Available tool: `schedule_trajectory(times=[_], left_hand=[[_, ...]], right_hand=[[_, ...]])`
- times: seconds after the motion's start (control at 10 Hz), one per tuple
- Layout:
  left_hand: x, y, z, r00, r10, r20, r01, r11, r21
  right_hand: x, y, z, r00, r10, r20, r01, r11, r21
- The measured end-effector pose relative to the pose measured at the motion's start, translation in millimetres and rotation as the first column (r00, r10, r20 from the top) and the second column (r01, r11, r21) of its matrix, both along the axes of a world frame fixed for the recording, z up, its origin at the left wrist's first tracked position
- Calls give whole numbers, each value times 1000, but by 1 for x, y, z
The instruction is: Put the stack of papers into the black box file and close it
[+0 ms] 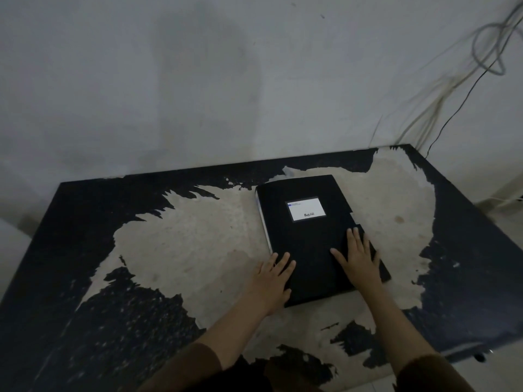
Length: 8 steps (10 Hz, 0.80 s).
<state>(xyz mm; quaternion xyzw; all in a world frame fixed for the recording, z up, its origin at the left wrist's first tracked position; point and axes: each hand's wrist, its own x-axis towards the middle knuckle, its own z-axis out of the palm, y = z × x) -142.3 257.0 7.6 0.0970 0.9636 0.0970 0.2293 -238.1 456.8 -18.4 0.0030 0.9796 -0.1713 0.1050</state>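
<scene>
The black box file (308,239) lies flat and closed on the table, a white label (305,209) on its lid. A thin white edge of paper (262,219) shows along its left side, and a small white corner pokes out at the right edge (353,217). My left hand (271,281) rests at the file's near left corner, fingers spread over the lid's edge. My right hand (359,260) lies flat on the lid near the right edge, fingers apart. Neither hand grips anything.
The table (175,250) is black with large worn pale patches. It stands against a grey wall. Loose cables (486,49) hang down the wall at the far right, past the table's right corner.
</scene>
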Motion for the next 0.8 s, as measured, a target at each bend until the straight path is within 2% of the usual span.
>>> schedule_trajectory(times=[0.2,0.5,0.6,0.7,0.8], left_hand=[[-2,1,2,1000,12,25,-12,1000,9],[-4,-3,4,1000,10,29,-11,999,47],[-7,-9,5,999,8,37,-13,993,117],[-7,-29,17,998,66,-24,-59,973,222],[-10,-45,32,985,144,-94,-119,965,233]], right_hand=[[-20,-1,11,988,89,128,-94,995,39],[-37,-7,26,955,67,288,-116,981,157],[-40,-11,38,938,51,344,-147,954,261],[-48,-23,55,914,24,404,-181,918,354],[-59,-31,59,905,86,416,-227,925,303]])
